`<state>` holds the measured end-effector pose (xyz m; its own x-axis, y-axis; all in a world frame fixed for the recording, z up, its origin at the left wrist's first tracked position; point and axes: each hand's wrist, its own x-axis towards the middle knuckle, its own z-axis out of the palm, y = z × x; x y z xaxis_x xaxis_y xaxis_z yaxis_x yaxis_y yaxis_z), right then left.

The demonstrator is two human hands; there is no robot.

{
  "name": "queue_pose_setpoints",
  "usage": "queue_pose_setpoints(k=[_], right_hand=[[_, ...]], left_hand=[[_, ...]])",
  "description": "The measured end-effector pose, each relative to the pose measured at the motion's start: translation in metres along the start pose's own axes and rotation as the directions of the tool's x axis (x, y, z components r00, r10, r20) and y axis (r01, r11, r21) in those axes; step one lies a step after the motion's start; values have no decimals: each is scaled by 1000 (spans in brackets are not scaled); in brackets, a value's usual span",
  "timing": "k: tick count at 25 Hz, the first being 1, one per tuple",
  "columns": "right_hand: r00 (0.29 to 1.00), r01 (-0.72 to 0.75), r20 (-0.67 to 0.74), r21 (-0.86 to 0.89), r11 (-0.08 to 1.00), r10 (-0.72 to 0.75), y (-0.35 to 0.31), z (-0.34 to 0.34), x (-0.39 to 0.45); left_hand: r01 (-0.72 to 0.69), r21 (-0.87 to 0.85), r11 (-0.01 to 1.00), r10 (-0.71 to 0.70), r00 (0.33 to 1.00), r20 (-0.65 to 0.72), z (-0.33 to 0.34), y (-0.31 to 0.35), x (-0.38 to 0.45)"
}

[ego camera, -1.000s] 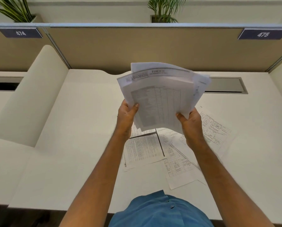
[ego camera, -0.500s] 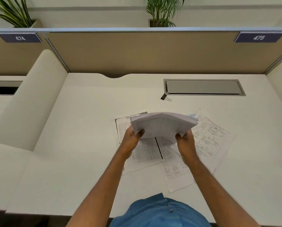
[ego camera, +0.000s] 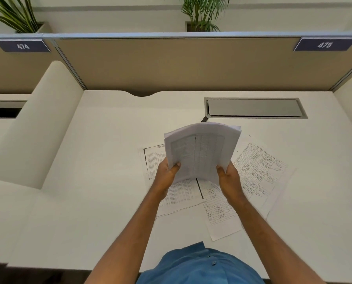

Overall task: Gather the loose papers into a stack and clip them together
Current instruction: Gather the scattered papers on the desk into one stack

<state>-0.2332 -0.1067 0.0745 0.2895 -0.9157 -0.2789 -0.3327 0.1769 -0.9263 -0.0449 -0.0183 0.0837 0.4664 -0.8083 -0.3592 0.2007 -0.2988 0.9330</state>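
I hold a stack of printed papers (ego camera: 201,149) tilted up above the white desk (ego camera: 109,160). My left hand (ego camera: 166,175) grips its lower left corner and my right hand (ego camera: 228,179) grips its lower right corner. Under the stack, loose sheets lie on the desk: a text page (ego camera: 177,195) at the left, a table form (ego camera: 218,214) in the middle and a large gridded form (ego camera: 261,169) at the right. A black binder clip (ego camera: 204,119) peeks out just behind the stack's top edge, mostly hidden.
A grey cable hatch (ego camera: 254,107) is set into the desk behind the papers. A tan partition (ego camera: 191,64) closes the back, and a cream side divider (ego camera: 38,124) stands at the left. My blue shirt (ego camera: 199,265) is at the near edge.
The stack dropped from high and fanned out to low over the desk, then tilted back up with its edges more even. It now covers most of the binder clip.
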Motion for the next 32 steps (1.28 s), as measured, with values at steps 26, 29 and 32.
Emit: queue_pose_setpoints(k=[26, 29, 32], right_hand=[[966, -171, 109, -421, 891, 237, 61, 36, 4], [943, -293, 97, -216, 931, 319, 59, 31, 10], [915, -349, 164, -133, 928, 368, 54, 29, 8]], left_hand=[[420, 138, 897, -364, 879, -308, -24, -77, 24], [409, 274, 870, -299, 881, -366, -8, -67, 16], [433, 331, 838, -280, 863, -420, 3, -67, 13]])
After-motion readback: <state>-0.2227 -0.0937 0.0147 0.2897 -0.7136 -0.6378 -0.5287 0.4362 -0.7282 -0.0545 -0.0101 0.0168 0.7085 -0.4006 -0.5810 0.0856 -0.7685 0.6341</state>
